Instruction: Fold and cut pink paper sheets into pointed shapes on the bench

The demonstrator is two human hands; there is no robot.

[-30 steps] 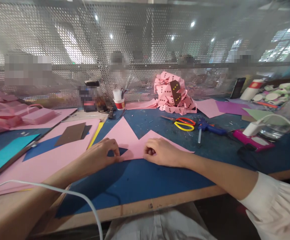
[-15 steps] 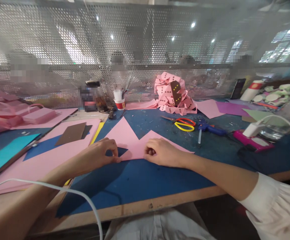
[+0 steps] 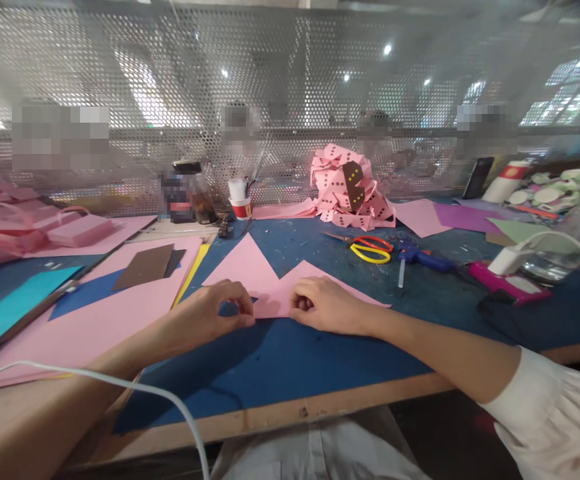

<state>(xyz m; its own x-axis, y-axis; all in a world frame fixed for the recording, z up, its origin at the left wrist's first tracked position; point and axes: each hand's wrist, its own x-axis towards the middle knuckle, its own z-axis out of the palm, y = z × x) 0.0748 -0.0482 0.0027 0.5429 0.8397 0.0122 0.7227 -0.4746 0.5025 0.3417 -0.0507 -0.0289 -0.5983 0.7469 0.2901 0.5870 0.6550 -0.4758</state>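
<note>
Pinching the near edge of the pink paper (image 3: 270, 283) with my left hand (image 3: 215, 313), my right hand (image 3: 327, 305) curled closed beside it, pressing it flat for creasing.

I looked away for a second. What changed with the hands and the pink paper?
The left hand slid slightly right along the pink paper, nearer the right hand, covering more of the blue notch. The right hand stayed pressed on the paper; scissors unmoved.
</note>
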